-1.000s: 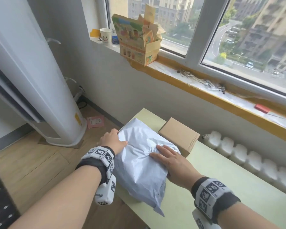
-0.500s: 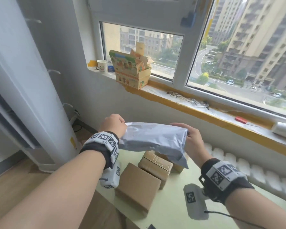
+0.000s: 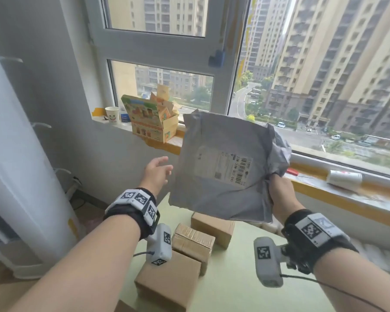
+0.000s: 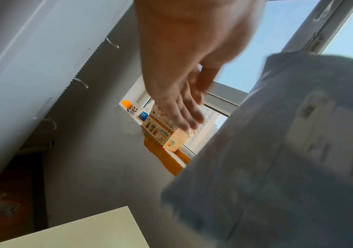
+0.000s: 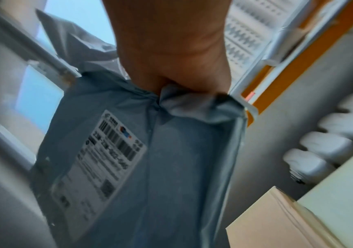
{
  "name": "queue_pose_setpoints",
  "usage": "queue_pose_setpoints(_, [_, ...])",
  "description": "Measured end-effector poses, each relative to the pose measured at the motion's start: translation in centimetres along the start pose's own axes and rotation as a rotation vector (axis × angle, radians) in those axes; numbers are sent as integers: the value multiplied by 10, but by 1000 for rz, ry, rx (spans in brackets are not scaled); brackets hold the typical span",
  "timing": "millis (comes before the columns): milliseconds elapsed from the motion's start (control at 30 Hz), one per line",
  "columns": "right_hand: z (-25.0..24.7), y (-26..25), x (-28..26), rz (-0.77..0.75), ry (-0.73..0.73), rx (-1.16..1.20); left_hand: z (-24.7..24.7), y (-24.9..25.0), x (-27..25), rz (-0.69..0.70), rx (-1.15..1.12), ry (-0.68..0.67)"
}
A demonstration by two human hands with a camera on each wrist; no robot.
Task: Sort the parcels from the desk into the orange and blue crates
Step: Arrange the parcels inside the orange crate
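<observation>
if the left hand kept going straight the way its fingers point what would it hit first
Probably the colourful carton on the windowsill: the left hand points at it with open fingers, beside the grey mailer. Depth is unclear.

Grey plastic mailer [image 3: 225, 167], faintly glossy and crumpled, with a matt paper label [image 3: 223, 164]; matt brown cardboard boxes [image 3: 169, 282], taped; smooth pale-green desk [image 3: 234, 278]; printed cardboard carton [image 3: 151, 120].
</observation>
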State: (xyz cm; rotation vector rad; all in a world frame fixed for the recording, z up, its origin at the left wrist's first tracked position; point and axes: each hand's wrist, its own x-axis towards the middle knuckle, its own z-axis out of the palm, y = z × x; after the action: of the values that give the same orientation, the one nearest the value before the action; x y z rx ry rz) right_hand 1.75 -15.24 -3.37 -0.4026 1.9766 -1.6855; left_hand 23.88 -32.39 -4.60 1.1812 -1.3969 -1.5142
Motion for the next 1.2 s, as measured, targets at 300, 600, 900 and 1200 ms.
queue_pose_setpoints(300, [-26,7,1,142,-48,-130,41,2,-18,-22,49,-240])
queue_pose_setpoints(600, [-47,14,4,90,-56,74,62,8,-11,-81,-155,-3])
queue_pose_setpoints(900, [-23,-10,-24,-76,-250,269,104,24,-35,-223,-418,-228])
queue_pose_setpoints(1200, [-64,-6,-13,6,9,-143,93,24,-30,129,151,-28])
